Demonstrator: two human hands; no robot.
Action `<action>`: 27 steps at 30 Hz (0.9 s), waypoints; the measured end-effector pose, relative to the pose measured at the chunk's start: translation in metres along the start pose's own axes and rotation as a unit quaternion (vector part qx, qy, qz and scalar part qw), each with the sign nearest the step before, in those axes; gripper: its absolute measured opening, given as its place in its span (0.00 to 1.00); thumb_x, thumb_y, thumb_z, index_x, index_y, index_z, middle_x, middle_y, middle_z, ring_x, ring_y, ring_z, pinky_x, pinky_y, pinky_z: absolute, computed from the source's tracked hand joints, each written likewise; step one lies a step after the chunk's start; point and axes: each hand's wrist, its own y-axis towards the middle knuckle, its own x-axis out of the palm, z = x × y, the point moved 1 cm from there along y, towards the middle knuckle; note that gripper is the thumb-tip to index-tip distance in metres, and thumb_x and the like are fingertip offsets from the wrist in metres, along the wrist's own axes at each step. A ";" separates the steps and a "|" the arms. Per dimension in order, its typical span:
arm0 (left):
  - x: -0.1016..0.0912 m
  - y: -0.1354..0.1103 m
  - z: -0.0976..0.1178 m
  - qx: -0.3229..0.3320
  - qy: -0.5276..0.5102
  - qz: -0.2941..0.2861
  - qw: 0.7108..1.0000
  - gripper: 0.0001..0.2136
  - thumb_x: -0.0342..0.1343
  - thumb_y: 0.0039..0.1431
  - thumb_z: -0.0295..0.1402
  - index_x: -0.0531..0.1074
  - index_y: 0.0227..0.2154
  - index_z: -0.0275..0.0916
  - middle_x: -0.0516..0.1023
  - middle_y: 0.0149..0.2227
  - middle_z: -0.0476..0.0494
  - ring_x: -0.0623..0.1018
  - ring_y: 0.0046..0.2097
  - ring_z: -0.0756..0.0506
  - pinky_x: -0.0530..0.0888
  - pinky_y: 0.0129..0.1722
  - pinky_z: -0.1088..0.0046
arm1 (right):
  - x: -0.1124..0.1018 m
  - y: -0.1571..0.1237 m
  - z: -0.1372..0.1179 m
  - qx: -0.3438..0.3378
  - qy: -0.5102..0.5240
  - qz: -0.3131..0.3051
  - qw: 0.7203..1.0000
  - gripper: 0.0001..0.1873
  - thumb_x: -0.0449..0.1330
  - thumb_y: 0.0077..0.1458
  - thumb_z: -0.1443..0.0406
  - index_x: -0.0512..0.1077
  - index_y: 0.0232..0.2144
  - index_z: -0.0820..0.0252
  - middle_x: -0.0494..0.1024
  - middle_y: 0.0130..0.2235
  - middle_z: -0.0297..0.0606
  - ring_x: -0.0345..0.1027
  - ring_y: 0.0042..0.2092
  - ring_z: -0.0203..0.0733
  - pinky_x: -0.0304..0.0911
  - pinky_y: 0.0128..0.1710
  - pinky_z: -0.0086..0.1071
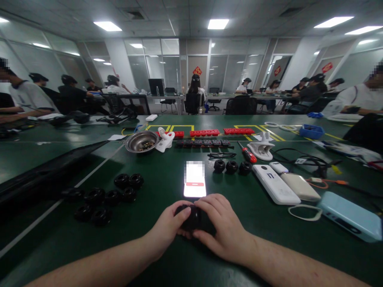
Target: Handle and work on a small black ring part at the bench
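Observation:
Just in front of me, my left hand (pixel 173 219) and my right hand (pixel 223 225) are closed around one round, glossy black plastic part (pixel 195 218). The left thumb lies across its top, and the right fingers curl over its far side, so much of it is hidden. Right beyond the hands lies a phone (pixel 195 190) with a lit screen. Similar black parts (pixel 112 197) sit in a loose group to the left. Three more black parts (pixel 231 167) stand in a row to the right of the phone.
Farther back are a metal bowl (pixel 141 142) holding small brass-coloured pieces, black blocks (pixel 203 143), red strips (pixel 205 132) and a screwdriver (pixel 249 154). White (pixel 275 185) and light-blue power banks (pixel 350 217) lie at right, near cables. Several people sit at other tables.

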 end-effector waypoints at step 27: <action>0.005 -0.006 0.005 0.016 0.017 0.004 1.000 0.22 0.59 0.39 0.43 0.65 0.36 0.37 0.69 0.37 0.44 0.71 0.40 0.42 0.71 0.35 0.68 | 0.001 0.003 0.007 0.078 0.010 -0.022 0.997 0.15 0.56 0.48 0.56 0.65 0.33 0.61 0.69 0.32 0.39 0.59 0.36 0.44 0.57 0.36 0.39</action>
